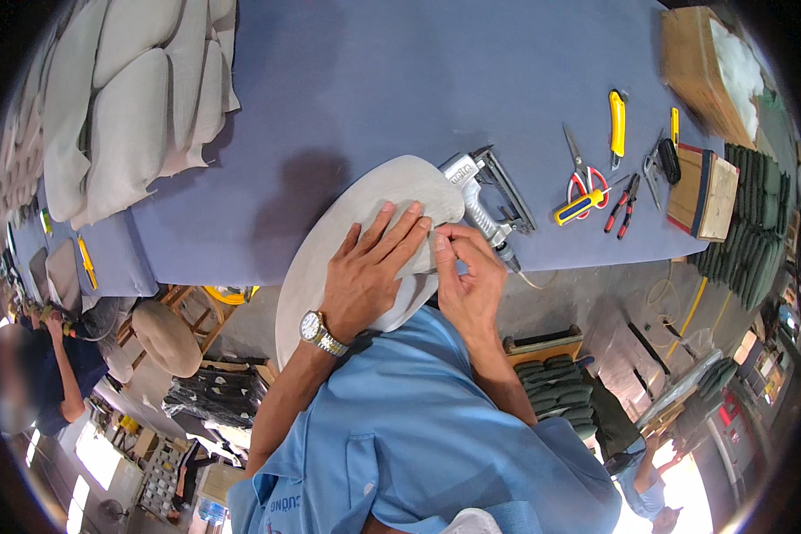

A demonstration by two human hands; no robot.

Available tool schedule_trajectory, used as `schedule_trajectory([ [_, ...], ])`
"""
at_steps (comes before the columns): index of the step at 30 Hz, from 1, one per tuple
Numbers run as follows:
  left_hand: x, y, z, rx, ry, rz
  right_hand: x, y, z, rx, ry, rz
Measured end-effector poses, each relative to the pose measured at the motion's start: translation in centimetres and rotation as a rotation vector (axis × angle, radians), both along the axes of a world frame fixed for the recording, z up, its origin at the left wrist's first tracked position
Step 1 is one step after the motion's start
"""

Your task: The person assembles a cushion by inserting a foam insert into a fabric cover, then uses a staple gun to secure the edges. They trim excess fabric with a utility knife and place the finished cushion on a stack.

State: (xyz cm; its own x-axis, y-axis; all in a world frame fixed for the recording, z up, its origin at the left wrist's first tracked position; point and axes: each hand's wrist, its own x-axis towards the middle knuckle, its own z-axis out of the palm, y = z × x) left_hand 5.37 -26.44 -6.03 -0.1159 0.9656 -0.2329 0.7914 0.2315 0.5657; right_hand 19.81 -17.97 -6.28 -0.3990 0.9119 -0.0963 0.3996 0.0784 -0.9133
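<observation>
A curved pad covered in beige fabric rests at the table's near edge and against my body. Flat on top of it lies my left hand, fingers spread, a metal watch on its wrist. At the pad's right edge my right hand pinches the fabric between thumb and fingers. The grey pneumatic staple gun lies on the table just beyond that hand, close against the pad. What the pinching fingertips cover is hidden.
On the blue-grey table lie scissors, a yellow screwdriver, pliers and a yellow utility knife. A box of white stuffing stands far right. Beige pads pile up far left. Another person works at left.
</observation>
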Motion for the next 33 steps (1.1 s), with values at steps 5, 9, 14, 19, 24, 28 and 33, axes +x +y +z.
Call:
schedule_trajectory([
  [5,-0.2,-0.8,-0.7,0.06,-0.105,0.082,-0.3,0.0,-0.2,0.049,0.044,-0.005],
  [9,-0.2,-1.0,-1.0,0.106,-0.062,0.046,-0.3,0.2,0.4,0.002,0.026,0.014],
  [14,-0.2,-0.8,-0.7,0.099,-0.023,0.019,-0.1,0.0,0.4,0.01,-0.024,0.002],
  [19,0.0,-0.9,-1.0,0.097,-0.062,0.065,-0.2,-0.1,0.2,-0.074,0.014,-0.034],
  [24,0.2,0.2,-0.2,-0.003,-0.027,0.032,0.2,-0.6,-1.3,-0.212,0.108,-0.159],
  [28,0.2,0.6,-0.4,-0.054,0.01,0.012,0.5,-0.8,-1.6,-0.262,0.119,-0.197],
  [33,0.1,0.5,-0.6,-0.052,-0.004,0.017,0.6,-1.1,-2.2,-0.235,0.11,-0.198],
])
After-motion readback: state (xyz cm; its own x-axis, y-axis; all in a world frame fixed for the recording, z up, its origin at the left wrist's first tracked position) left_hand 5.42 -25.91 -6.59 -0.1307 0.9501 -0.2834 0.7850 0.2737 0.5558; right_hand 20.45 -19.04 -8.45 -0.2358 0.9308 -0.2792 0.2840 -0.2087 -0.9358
